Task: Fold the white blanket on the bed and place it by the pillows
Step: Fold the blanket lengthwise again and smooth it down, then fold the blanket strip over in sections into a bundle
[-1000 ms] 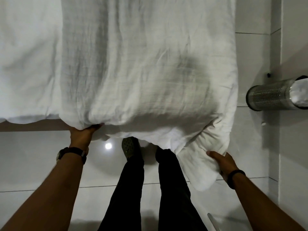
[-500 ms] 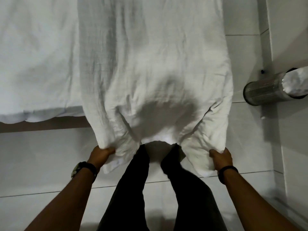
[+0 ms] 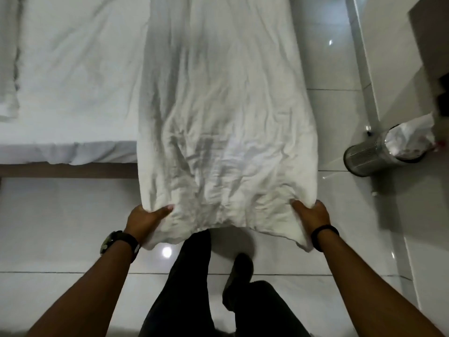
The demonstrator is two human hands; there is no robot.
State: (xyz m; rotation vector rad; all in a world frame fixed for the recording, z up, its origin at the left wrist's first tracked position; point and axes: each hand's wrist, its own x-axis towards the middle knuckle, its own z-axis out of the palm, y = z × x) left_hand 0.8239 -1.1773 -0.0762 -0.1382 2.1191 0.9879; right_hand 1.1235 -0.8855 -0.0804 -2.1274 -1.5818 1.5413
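The white blanket (image 3: 226, 122) stretches as a long crumpled strip from the bed's right part out over the floor toward me. My left hand (image 3: 145, 218) grips its near left corner, thumb on top. My right hand (image 3: 312, 215) grips its near right corner. The near edge hangs in the air above my legs. The bed (image 3: 73, 81), covered with a white sheet, lies to the left of the blanket. A white pillow edge (image 3: 8, 69) shows at the far left.
A perforated metal bin (image 3: 374, 154) lined with a white bag stands on the tiled floor to the right, beside a wall. The bed's brown frame (image 3: 68, 170) runs along the sheet's near edge. My dark-trousered legs (image 3: 194, 288) are below the blanket.
I have stepped back from the bed and pulled the blanket's near end out over the floor. Both hands have moved to its corners and spread it wider.
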